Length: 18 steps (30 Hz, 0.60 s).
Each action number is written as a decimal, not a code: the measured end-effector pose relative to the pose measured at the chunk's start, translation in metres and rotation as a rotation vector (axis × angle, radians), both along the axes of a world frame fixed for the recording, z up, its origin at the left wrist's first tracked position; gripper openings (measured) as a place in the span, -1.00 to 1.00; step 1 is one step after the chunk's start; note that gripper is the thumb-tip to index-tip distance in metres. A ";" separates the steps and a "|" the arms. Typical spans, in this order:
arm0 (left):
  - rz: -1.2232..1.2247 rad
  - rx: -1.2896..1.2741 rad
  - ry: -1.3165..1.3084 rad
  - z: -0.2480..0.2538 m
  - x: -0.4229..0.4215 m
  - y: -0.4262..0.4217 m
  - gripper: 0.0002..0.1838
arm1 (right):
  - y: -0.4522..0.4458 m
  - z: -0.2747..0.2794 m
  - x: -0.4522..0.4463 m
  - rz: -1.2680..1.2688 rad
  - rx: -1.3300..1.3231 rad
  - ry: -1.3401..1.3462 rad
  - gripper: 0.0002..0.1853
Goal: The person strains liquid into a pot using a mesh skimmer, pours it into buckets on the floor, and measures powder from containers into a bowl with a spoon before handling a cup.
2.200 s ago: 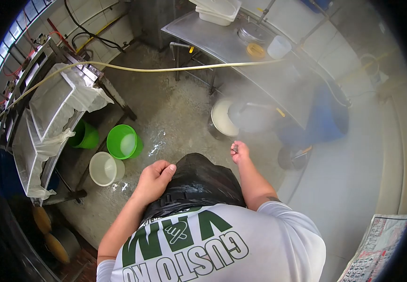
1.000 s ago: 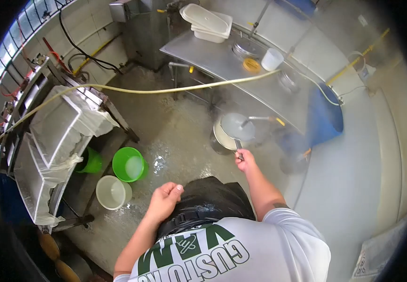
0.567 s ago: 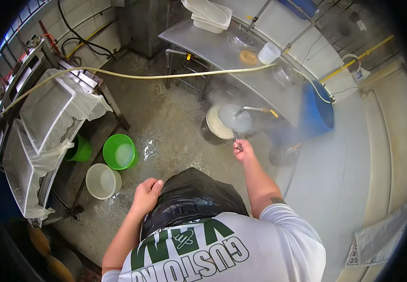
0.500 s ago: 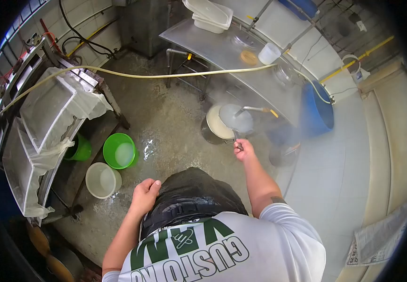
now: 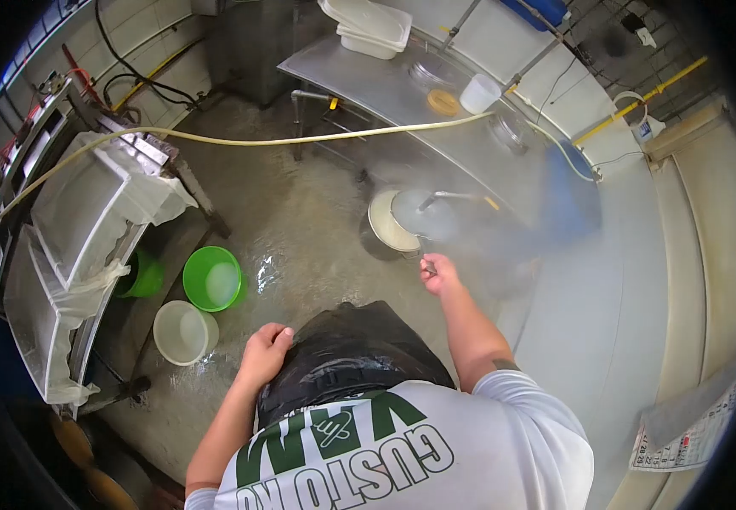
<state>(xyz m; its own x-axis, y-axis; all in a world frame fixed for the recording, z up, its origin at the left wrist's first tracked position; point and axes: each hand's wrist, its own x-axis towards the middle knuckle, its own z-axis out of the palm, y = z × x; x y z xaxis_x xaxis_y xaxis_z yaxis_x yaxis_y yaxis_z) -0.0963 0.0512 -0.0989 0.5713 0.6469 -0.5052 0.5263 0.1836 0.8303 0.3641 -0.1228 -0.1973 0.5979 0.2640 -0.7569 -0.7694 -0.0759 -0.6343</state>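
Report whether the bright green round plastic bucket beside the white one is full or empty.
Partly filled: pale, cloudy liquid lies inside the green bucket, with bare green wall showing above it; its depth I cannot tell.

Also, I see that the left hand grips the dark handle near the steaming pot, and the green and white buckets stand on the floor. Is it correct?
Not quite: the head view shows the dark handle in the right hand, not the left. It is near the steaming pot, and the green bucket and white bucket stand on the floor.
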 end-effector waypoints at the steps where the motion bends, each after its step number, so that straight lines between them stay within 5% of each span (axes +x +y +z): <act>1: -0.081 0.063 0.005 0.006 0.012 0.001 -0.63 | -0.002 -0.004 0.002 0.007 0.005 -0.004 -0.90; 9: -0.276 0.094 0.026 -0.035 0.182 -0.005 -0.55 | -0.005 -0.020 0.033 0.077 -0.032 0.076 -0.95; 11: -0.256 -0.308 -0.060 -0.065 0.244 -0.015 -0.46 | -0.012 -0.027 0.045 0.135 0.047 0.094 -0.94; 18: -0.171 -1.076 0.053 -0.158 0.448 -0.051 -0.35 | -0.016 -0.029 0.064 0.217 0.027 0.057 -0.96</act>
<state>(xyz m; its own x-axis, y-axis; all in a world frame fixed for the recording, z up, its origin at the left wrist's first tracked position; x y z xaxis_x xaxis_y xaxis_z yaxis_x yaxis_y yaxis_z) 0.3517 0.0001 -0.2570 0.5722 -0.2348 -0.7858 0.6443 0.7215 0.2536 0.4284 -0.1389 -0.2265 0.4811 0.4021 -0.7790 -0.7718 -0.2272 -0.5939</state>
